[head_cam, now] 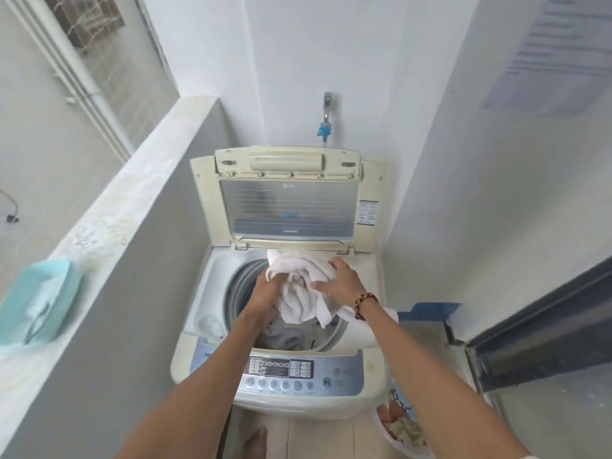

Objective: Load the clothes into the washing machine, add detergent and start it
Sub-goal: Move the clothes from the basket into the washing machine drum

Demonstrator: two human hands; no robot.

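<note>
Both hands hold a white towel [306, 286] over the round opening of the washing machine [284, 326]. The left hand [265, 289] grips the left side of the towel, with its fingers curled into the cloth. The right hand [341, 281] grips the right side, with its fingers bent over the top of the bundle. A beaded bracelet [364, 304] sits on the right wrist. The towel hangs down in folds, and its low end reaches into the tub. Some grey clothes [284, 336] already lie inside the tub. The lid [288, 200] stands open at the far side of the machine. The button panel [288, 374] runs along the near edge. A light green tub [39, 299] sits on the ledge at the left. A basket with more clothes [400, 425] stands on the floor at the near right.
</note>
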